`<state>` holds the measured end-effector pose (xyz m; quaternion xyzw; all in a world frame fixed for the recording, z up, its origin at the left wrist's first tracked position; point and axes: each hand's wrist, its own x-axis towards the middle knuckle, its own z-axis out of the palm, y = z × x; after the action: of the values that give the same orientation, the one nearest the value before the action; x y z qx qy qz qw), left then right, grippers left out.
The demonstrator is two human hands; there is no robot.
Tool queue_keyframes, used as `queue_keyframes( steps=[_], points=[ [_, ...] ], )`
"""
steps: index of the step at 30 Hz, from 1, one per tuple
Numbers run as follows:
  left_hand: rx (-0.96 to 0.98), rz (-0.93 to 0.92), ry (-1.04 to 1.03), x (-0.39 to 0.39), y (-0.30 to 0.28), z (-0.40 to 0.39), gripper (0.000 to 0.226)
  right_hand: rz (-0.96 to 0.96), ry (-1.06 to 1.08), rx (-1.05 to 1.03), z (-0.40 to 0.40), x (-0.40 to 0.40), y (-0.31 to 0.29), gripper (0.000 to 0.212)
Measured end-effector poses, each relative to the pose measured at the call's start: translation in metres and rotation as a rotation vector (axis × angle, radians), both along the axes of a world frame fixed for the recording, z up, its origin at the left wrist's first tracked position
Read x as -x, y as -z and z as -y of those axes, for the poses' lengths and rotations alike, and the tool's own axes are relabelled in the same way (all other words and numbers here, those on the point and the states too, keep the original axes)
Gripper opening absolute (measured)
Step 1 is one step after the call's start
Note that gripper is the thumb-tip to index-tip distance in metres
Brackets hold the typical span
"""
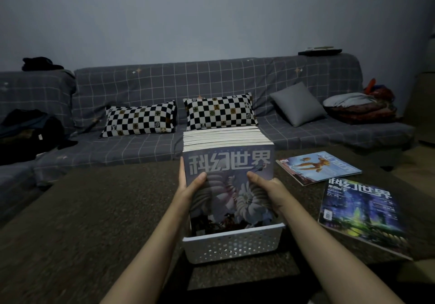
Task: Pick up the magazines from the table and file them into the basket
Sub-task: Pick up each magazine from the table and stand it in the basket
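Right of the basket [231, 242] — two loose magazines [360, 214]; sofa [211, 80] behind

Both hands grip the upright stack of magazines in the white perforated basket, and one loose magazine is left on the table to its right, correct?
Not quite: the head view shows two loose magazines on the dark brown table. Left hand and right hand do grip the stack of magazines in the white perforated plastic basket.

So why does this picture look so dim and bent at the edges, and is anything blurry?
Head view: the room is dimly lit with a bluish cast, without glare or hard shadows; the wide lens bows the sofa and stretches the forearms; the magazine cover between the left hand and right hand reads sharply, while the near-right magazine smears toward the corner.
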<state>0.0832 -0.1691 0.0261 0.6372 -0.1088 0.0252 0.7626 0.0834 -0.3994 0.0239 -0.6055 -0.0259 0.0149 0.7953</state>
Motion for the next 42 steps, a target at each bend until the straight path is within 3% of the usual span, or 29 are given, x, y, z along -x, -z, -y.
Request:
queue_keyframes(
  steps=[4, 7, 12, 17, 22, 26, 31, 34, 38, 42],
  points=[
    [-0.018, -0.058, -0.029, 0.006, 0.001, 0.002, 0.118, -0.035, 0.052, 0.077, 0.002, 0.008, -0.002, 0.081],
    [-0.001, -0.122, -0.038, 0.009, 0.005, 0.001, 0.130, -0.053, 0.068, 0.086, -0.003, 0.016, 0.002, 0.080],
    [-0.057, -0.152, -0.001, 0.011, 0.006, 0.000, 0.121, -0.028, 0.076, 0.082, -0.007, 0.020, 0.001, 0.074],
    [-0.068, -0.135, -0.019, 0.017, 0.004, 0.001, 0.127, -0.045, 0.026, 0.100, -0.008, 0.026, -0.004, 0.071],
    [-0.050, -0.102, -0.003, 0.026, -0.006, 0.000, 0.119, -0.136, 0.077, 0.080, -0.001, 0.030, -0.005, 0.097],
    [-0.205, 0.062, -0.241, 0.051, -0.019, 0.006, 0.103, -0.068, 0.135, 0.181, 0.000, 0.041, -0.009, 0.110],
    [-0.535, 0.432, -0.604, 0.084, -0.023, 0.028, 0.071, 0.088, 0.240, 0.305, -0.006, 0.070, -0.019, 0.083],
    [-0.569, 0.552, -0.685, 0.102, -0.021, 0.050, 0.059, 0.181, 0.346, 0.330, -0.007, 0.089, -0.024, 0.066],
    [-0.657, 0.581, -0.454, 0.113, -0.018, 0.089, 0.043, 0.249, 0.409, 0.420, 0.009, 0.112, -0.030, 0.052],
    [-0.688, 0.602, -0.223, 0.114, -0.017, 0.140, 0.042, 0.234, 0.502, 0.503, 0.046, 0.124, -0.026, 0.039]
  ],
)
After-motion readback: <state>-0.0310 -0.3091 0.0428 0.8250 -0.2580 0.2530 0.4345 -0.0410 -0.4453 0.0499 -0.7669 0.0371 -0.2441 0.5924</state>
